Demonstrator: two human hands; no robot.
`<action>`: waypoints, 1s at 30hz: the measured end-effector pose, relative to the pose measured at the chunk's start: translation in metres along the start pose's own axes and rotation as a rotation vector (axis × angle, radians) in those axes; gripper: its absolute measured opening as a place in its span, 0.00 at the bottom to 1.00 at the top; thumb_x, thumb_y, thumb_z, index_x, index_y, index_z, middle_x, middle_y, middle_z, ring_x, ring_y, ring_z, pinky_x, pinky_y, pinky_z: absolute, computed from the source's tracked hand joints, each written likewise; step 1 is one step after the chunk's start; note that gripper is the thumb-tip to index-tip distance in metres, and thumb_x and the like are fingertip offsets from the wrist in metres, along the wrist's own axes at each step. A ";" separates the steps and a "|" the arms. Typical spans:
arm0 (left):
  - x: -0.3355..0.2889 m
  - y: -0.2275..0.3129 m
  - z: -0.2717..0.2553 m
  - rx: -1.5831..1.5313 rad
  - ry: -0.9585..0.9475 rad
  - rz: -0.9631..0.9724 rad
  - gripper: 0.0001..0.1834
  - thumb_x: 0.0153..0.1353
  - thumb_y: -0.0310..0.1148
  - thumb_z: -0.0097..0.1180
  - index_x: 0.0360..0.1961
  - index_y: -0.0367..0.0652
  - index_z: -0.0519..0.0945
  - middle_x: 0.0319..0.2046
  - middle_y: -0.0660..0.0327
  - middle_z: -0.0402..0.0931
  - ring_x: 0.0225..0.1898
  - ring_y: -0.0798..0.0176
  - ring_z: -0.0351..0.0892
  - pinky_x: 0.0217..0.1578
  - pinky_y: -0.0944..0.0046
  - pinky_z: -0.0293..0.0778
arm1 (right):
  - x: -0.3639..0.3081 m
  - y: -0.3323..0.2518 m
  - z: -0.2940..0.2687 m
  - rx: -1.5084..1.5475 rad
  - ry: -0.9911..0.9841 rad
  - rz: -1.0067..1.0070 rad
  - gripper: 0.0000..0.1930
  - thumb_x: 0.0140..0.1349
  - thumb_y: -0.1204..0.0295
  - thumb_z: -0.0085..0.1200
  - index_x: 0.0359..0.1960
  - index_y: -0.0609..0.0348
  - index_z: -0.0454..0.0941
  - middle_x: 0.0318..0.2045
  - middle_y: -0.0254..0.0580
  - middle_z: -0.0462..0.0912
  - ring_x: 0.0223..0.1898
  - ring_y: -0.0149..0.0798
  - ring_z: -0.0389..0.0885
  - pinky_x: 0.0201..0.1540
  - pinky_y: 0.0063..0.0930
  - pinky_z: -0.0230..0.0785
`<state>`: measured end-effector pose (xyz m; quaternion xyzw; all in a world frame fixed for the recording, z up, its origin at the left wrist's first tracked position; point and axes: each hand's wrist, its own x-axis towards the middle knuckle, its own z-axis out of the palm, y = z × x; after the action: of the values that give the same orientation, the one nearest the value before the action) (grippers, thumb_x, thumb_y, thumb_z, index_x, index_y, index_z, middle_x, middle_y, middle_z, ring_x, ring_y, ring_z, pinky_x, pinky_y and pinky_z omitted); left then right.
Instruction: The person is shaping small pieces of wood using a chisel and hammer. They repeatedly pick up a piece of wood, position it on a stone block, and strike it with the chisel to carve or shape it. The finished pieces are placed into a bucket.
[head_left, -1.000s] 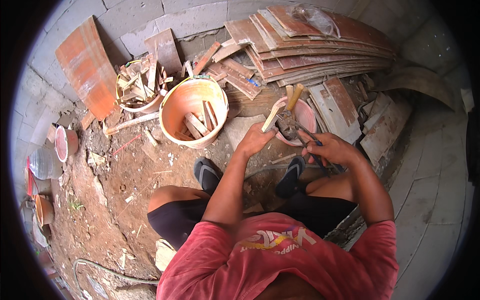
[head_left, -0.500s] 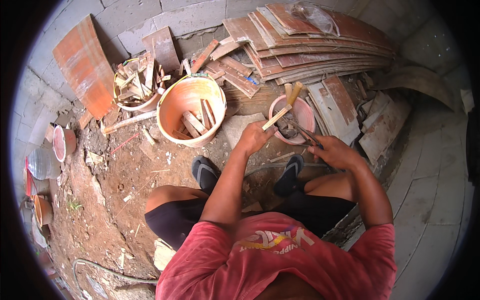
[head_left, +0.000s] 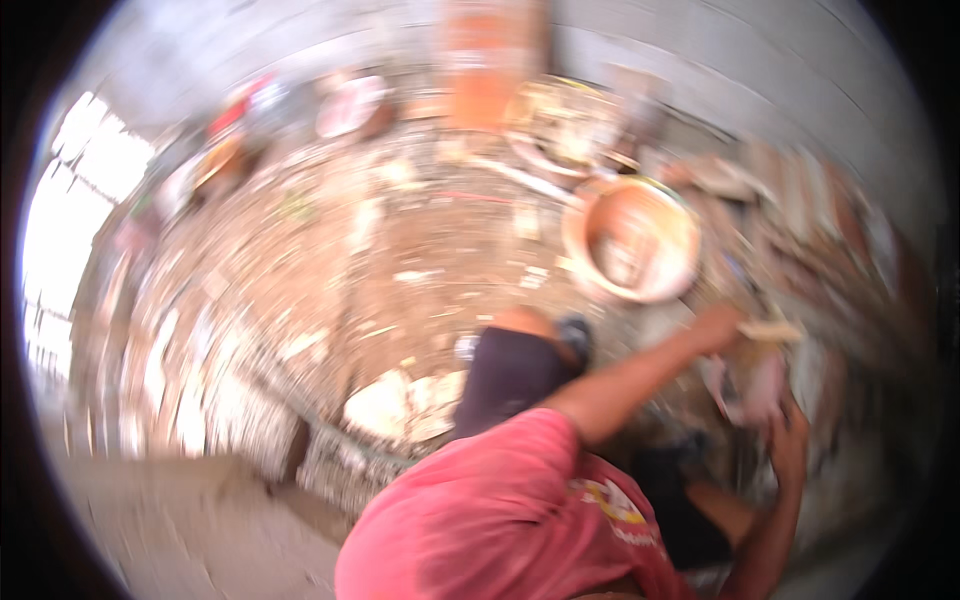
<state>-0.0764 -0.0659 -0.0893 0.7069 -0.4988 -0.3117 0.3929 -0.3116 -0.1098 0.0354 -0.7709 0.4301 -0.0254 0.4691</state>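
Observation:
The whole view is smeared by motion. My left hand (head_left: 718, 328) is closed around one end of a short, pale wooden strip (head_left: 772, 331), which points away to the right. Below the strip stands a small pink bucket (head_left: 765, 388), its contents too blurred to make out. My right hand (head_left: 788, 432) is beside this bucket's near right side with its fingers curled in. A dark streak shows at those fingers, but its kind cannot be told. Ahead of my left forearm is a larger orange bucket (head_left: 572, 232) with blurred wood pieces inside.
A tub of wood scraps (head_left: 565, 125) stands by the far wall, near an orange board (head_left: 480, 70). Stacked boards (head_left: 810, 220) lie at the right. Dirt ground (head_left: 400, 260) is strewn with chips, and a pale slab (head_left: 405, 405) lies left of my knee. More containers sit far left.
The view has swung left, so the buckets and boards appear farther right, and a bright opening shows at the left. The wooden strip is still in my left hand.

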 end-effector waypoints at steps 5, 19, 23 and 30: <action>-0.010 0.043 -0.086 0.346 0.370 0.266 0.11 0.47 0.41 0.60 0.30 0.48 0.82 0.27 0.51 0.80 0.33 0.44 0.81 0.35 0.46 0.75 | 0.057 -0.005 0.006 0.059 0.126 -0.218 0.24 0.70 0.57 0.47 0.49 0.73 0.74 0.37 0.45 0.79 0.38 0.40 0.75 0.43 0.35 0.68; -0.112 0.009 -0.188 0.684 0.253 0.232 0.14 0.49 0.40 0.60 0.36 0.48 0.81 0.28 0.53 0.81 0.33 0.46 0.82 0.35 0.47 0.75 | 0.085 -0.030 0.067 -0.269 -0.008 -0.429 0.23 0.71 0.54 0.45 0.38 0.69 0.72 0.26 0.42 0.70 0.29 0.36 0.66 0.33 0.35 0.62; -0.102 -0.001 -0.199 0.683 0.128 0.217 0.13 0.49 0.39 0.58 0.36 0.49 0.81 0.30 0.52 0.81 0.36 0.45 0.81 0.37 0.47 0.73 | 0.085 -0.032 0.063 -0.353 -0.087 -0.418 0.24 0.68 0.53 0.47 0.41 0.68 0.73 0.34 0.53 0.77 0.35 0.44 0.74 0.40 0.39 0.66; -0.108 -0.009 -0.208 0.573 0.098 0.030 0.15 0.55 0.38 0.58 0.42 0.45 0.80 0.35 0.47 0.80 0.39 0.44 0.80 0.41 0.50 0.74 | 0.078 -0.075 0.074 -0.319 -0.231 -0.492 0.16 0.69 0.62 0.48 0.32 0.63 0.77 0.20 0.38 0.74 0.20 0.32 0.70 0.25 0.31 0.63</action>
<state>0.0674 0.0891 0.0119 0.7959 -0.5572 -0.1180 0.2055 -0.1821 -0.0971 0.0210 -0.9135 0.1731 0.0171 0.3679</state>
